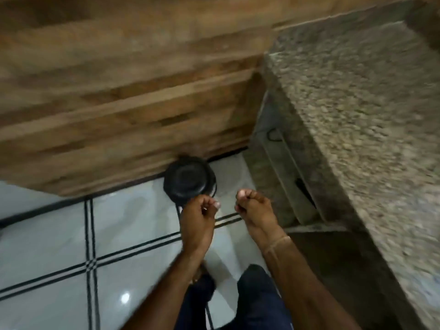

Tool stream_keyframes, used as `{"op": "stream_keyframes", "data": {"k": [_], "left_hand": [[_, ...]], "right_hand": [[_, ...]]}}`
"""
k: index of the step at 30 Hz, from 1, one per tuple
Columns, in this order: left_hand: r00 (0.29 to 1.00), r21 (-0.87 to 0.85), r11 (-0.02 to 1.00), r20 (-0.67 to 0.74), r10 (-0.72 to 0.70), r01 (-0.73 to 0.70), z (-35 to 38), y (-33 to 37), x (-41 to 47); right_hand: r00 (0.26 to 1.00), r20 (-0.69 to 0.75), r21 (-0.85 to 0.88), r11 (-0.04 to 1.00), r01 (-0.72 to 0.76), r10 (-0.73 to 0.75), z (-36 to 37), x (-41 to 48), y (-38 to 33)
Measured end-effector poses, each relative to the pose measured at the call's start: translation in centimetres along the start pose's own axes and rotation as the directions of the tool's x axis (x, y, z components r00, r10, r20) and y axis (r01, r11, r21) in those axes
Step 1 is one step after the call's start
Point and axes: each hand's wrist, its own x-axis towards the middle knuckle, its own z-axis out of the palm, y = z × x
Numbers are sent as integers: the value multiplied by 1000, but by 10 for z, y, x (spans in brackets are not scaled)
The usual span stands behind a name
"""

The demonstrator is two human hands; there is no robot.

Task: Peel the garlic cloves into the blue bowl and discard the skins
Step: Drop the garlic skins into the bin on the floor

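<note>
Far left, pale tiled floor [47, 234] with dark double lines, and a wood panel [119, 91] rising behind it. We're looking straight down, well away from any worktop. Tucked where panel meets floor sits a round black bin [189, 181] with its lid on, and that's surely why the hands are out here.

Left hand [198, 215] hangs just over the bin's near edge, fingers curled in and tips bunched against the thumb. It looks like the grip you'd use on something light and flaky. No skins show in it, though; the frame is smeared, so whether any are in there I can't say.

Right hand [252, 208] is just beside it and not touching, bunched the same way, thumb up, a thin band [277, 242] at the wrist. Nothing visible in this one either. It sits to the right of the lid rather than above it.

Below, dark trousers [259, 301]. On the right, a speckled stone counter [357, 115] runs up the frame, its top bare as far as the camera reaches.

The garlic and the blue bowl are out of view. My read is that this is the discard step. With the lid down, someone has to lift it before anything drops, and loose skins could flutter onto the tiles.
</note>
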Motion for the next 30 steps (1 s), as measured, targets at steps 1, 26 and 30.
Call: {"op": "stream_keyframes", "data": {"k": [1,26,30], "left_hand": [[1000,12,1000,-13,-18,18,-15,-11,12],[605,-196,580,103,-790,791,63,-300,300],[545,-403,432,225,-808,807,107,-352,336]], "right_hand": [[1000,1,-15,1000,-25,25,23,7,6],[875,-150,-161,862,-481,460,186,341,190],[863,-108,-94,859,-503,493,188,395,212]]}}
